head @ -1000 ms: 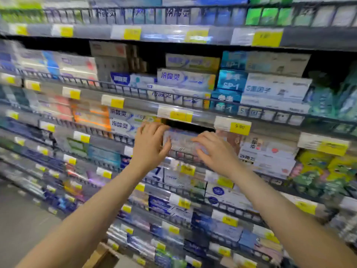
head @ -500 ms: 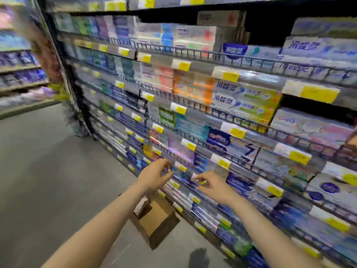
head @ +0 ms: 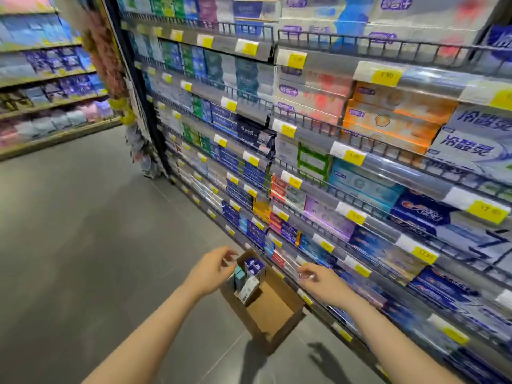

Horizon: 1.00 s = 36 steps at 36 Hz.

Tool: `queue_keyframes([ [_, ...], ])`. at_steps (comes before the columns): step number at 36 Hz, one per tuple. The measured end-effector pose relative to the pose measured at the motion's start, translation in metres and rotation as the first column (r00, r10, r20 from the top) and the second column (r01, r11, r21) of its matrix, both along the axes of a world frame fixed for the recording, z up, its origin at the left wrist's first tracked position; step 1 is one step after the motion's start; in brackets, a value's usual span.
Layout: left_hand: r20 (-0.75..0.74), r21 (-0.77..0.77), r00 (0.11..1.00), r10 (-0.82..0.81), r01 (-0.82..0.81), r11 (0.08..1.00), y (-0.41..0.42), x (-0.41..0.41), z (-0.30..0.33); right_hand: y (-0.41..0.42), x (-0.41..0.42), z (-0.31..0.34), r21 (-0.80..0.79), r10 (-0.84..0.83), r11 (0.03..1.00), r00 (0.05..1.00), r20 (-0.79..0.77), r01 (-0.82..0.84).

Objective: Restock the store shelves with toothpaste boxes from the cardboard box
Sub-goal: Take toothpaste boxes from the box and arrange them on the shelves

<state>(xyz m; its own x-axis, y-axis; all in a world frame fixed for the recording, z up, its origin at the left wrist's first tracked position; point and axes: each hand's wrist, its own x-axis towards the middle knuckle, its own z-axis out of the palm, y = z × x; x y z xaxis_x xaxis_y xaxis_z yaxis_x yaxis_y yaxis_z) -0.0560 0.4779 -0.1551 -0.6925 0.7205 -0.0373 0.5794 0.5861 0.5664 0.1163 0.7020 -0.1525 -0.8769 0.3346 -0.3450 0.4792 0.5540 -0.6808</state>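
Below, the left hand [head: 213,268] reaches, fingers loosely spread and holding nothing, toward the few toothpaste boxes [head: 249,273] standing in the cardboard box [head: 273,314] on the floor, the right hand [head: 322,281] likewise empty beside the well-filled shelves [head: 360,167], so restocking seems nearly finished.

One head-worn camera looks forward and down along the aisle, the shelves [head: 360,167] close on its right, the cardboard box [head: 273,309] on the floor [head: 83,245] just below, beside them.
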Motion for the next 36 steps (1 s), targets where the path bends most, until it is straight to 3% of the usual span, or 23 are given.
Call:
queue_keyframes([
  [6, 0.010, -0.161, 0.998, -0.066, 0.067, 0.985, 0.020, -0.072, -0.036, 0.025, -0.057, -0.042, -0.095, -0.072, 0.993, 0.997, 0.034, 0.075],
  [22, 0.091, -0.308, 0.976, -0.198, 0.217, 0.927, 0.078, -0.265, -0.073, 0.065, -0.176, -0.100, -0.168, -0.238, 0.950, 0.960, 0.148, 0.262],
  [30, 0.244, -0.287, 0.900, -0.360, 0.422, 0.860, 0.125, -0.342, -0.112, 0.043, -0.210, -0.118, -0.211, -0.502, 0.821, 0.847, 0.172, 0.530],
  [36, 0.346, -0.266, 0.782, -0.518, 0.612, 0.745, 0.152, -0.390, -0.149, 0.002, -0.237, -0.142, -0.244, -0.668, 0.668, 0.711, 0.218, 0.703],
])
